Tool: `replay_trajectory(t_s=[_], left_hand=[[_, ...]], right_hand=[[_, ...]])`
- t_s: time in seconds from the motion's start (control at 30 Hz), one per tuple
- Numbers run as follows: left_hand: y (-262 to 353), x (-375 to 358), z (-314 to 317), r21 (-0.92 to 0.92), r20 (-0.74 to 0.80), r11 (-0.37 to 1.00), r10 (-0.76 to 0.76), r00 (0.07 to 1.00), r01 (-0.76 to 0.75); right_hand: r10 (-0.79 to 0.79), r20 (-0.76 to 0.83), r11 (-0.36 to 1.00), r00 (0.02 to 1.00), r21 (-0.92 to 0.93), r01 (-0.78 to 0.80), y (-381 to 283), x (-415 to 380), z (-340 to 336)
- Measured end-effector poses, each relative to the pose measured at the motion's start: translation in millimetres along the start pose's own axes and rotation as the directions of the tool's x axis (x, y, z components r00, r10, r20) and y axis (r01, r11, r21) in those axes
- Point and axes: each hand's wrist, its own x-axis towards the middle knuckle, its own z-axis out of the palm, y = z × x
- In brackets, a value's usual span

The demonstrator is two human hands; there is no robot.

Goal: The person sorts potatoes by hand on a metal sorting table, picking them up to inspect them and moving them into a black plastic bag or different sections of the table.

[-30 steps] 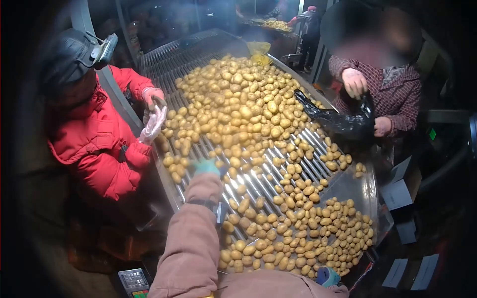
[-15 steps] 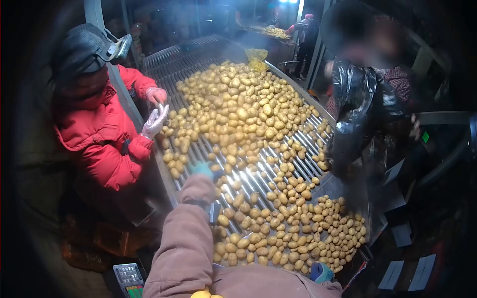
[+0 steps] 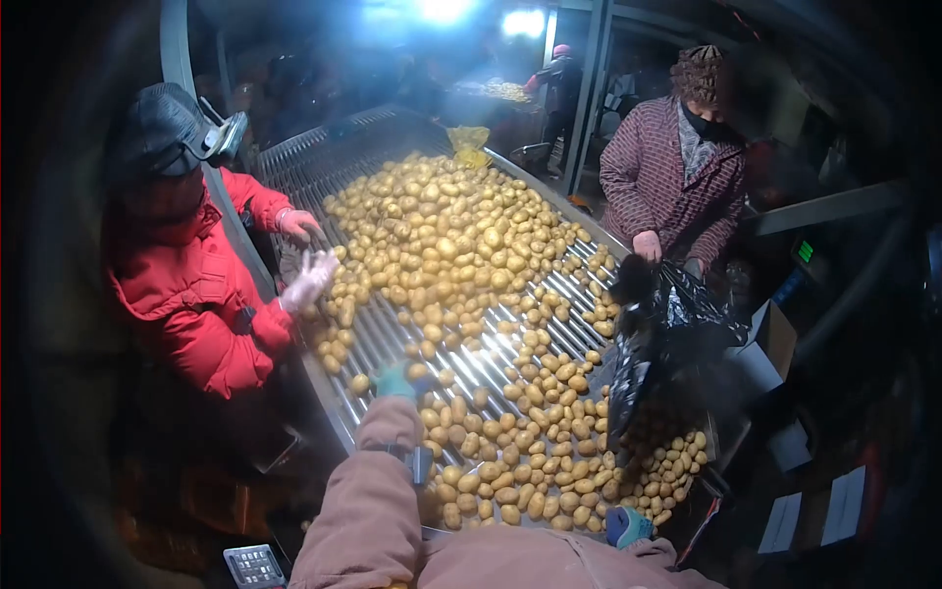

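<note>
My left hand (image 3: 395, 381), teal-gloved, reaches onto slanted metal roller bench (image 3: 324, 162), fingers over small yellow-brown potatoes (image 3: 461, 245) that blanket rollers and pool at lower end; grip state cannot tell. My right hand (image 3: 628, 526) rests at near rim, closure unclear. Co-worker in red padded jacket (image 3: 196, 294) picks alongside. Person opposite holds black plastic bag (image 3: 667, 334) at rim to catch potatoes.

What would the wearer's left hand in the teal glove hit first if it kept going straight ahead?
Probably the small yellow-brown potatoes lying on the metal roller bars just beyond the left hand; depth is hard to judge.
</note>
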Motion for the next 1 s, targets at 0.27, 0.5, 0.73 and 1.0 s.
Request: replay_trajectory(t_s=[0.27, 0.5, 0.73, 1.0], left_hand=[[1, -43, 39, -0.078, -0.174, 0.986, 0.134, 0.976, -0.149], [-11, -38, 71, 0.025, -0.279, 0.998, 0.067, 0.958, -0.062], [-20, -35, 47, -0.692, -0.178, 0.718, -0.08, 0.981, -0.067], [10, -120, 11, -0.948, 0.277, -0.232, -0.271, 0.922, 0.217]], right_hand=[[-0.053, -0.088, 0.999, 0.995, 0.008, 0.054, -5, -2, -8], [-0.064, 0.0, 0.997, 0.998, 0.042, 0.064, -7, 0, -8], [-0.093, -0.002, 0.991, 0.996, 0.097, 0.093, 0, 1, -5], [-0.187, 0.071, 0.981, 0.98, 0.059, 0.184, 18, 8, 2]])
